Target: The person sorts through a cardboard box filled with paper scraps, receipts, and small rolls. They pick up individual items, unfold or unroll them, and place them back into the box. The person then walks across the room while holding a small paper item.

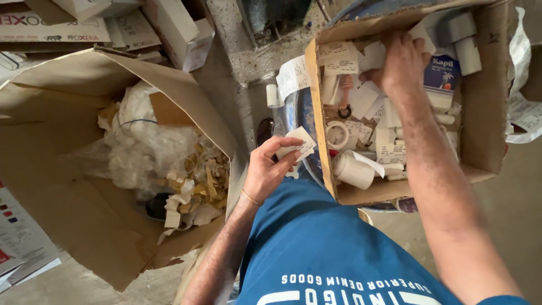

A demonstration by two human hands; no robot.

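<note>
My left hand pinches a small white paper slip between thumb and fingers, just left of a small cardboard box. My right hand reaches into that box, fingers down among white paper slips and labels; whether it grips one is hidden. Inside the box lie a white plastic bottle, a roll of tape, a blue and white carton and several white tubes.
A large open cardboard box at the left holds crumpled clear plastic and torn paper scraps. Flat cartons and white boxes are piled at the top left. A paper receipt hangs over the small box's left wall.
</note>
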